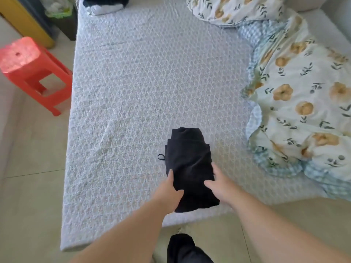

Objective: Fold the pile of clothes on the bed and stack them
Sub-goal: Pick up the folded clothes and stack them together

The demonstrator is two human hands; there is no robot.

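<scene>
Both hands, left hand [171,188] and right hand [218,182], gripped the soft, limp black garment [190,164] by its sides near the bed's [133,92] front edge

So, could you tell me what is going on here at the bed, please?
A person is folding laundry. Both hands hold a folded black garment near the front edge of the bed: the left hand at its left side, the right hand at its right. A small stack of folded clothes sits at the far corner, a floral duvet is bunched along the right, and a red stool stands beside the bed.
</scene>
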